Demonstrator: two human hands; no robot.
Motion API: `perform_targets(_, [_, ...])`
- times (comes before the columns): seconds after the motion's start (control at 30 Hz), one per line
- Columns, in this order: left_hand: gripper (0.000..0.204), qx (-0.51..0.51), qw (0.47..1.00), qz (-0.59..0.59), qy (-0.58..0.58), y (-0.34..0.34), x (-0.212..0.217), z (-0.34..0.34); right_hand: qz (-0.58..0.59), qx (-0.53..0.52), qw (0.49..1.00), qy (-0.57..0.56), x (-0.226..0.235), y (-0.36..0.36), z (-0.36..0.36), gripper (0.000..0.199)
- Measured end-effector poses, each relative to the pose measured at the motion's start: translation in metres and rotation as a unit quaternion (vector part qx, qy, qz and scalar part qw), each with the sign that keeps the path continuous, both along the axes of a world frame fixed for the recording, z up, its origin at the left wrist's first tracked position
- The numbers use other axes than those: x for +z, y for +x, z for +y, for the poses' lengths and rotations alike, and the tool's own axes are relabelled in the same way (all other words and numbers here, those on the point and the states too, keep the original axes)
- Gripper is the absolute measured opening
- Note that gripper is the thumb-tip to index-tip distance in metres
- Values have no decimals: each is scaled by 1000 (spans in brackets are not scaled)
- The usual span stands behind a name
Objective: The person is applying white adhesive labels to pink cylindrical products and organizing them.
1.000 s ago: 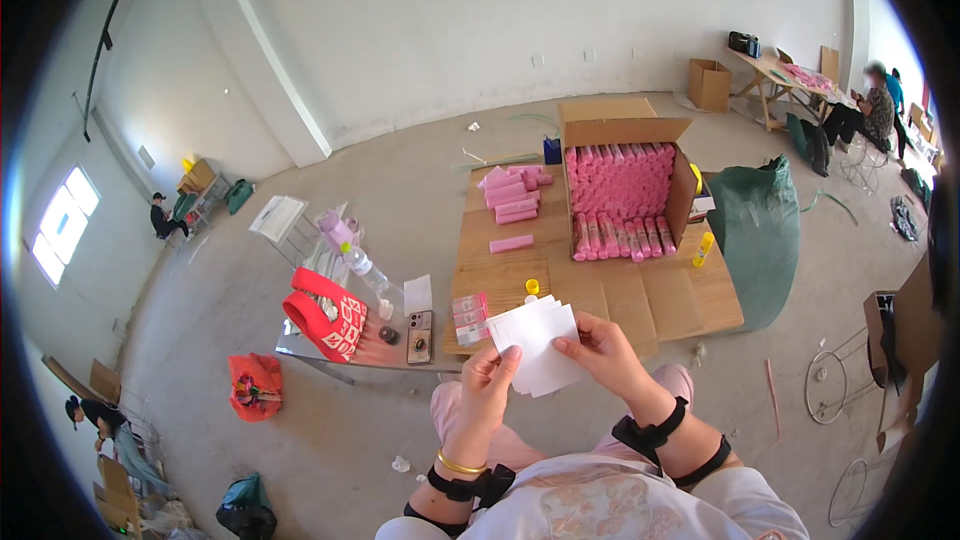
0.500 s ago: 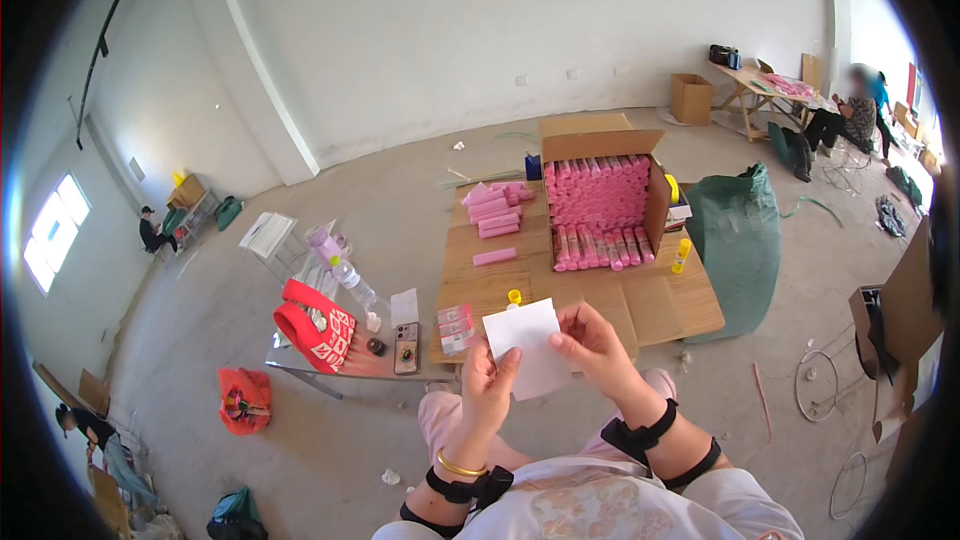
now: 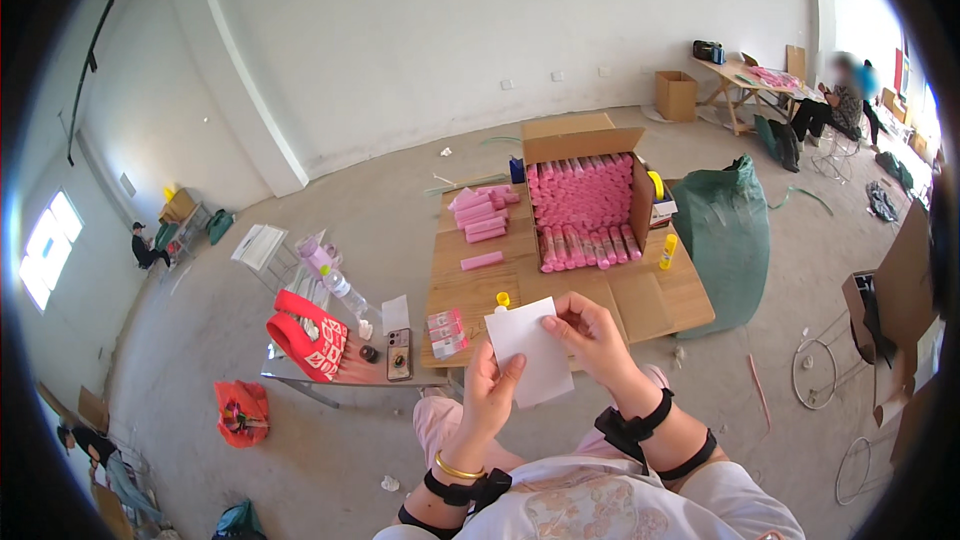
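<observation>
A white sheet of paper (image 3: 532, 355) is held up over the near edge of the wooden table (image 3: 455, 285). My left hand (image 3: 488, 390) pinches its left side, thumb across the front. At the upper right edge, my right hand (image 3: 588, 335) grips the same sheet between thumb and fingers. Just beyond the paper sits a small yellow cap (image 3: 503, 299). A stack of printed pink-and-white labels (image 3: 447, 334) lies left of my hands. Farther back, an open cardboard box (image 3: 585, 146) is packed with pink tubes (image 3: 585, 195). More pink rolls (image 3: 482, 215) are piled left of the box.
A yellow glue stick (image 3: 668, 251) stands at the table's right, beside a green sack (image 3: 725, 240). On the left side table are a red bag (image 3: 308, 335), a bottle (image 3: 345, 292) and a phone (image 3: 399, 353). Other people sit at far tables.
The view has shifted slightly, so the table and box appear a little farther left. My right fingers have moved up along the paper's edge; both hands still hold the sheet.
</observation>
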State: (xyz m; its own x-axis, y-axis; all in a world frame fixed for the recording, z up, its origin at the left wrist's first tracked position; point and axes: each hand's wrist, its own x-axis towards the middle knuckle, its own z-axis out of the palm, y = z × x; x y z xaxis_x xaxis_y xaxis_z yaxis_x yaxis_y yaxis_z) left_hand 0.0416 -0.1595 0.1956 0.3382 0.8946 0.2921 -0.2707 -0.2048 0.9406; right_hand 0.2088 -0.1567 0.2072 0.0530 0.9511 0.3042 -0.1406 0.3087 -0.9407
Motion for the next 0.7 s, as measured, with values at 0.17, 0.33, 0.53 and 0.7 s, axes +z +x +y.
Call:
perform_targets(0.17, [38, 0, 1000, -7, 5, 6, -3, 2, 73, 10, 997, -10, 8, -2, -4, 20])
perform_targets(0.33, [39, -6, 1000, -18, 8, 17, -9, 5, 155, -14, 988, -23, 2, -11, -1, 19])
perform_targets(0.53, [38, -6, 1000, -17, 15, 23, -9, 4, 193, -34, 981, -1, 3, -12, 0, 16])
perform_targets(0.7, [37, 0, 1000, 9, 21, 20, -12, 8, 189, -27, 982, 0, 1, -10, 1, 15])
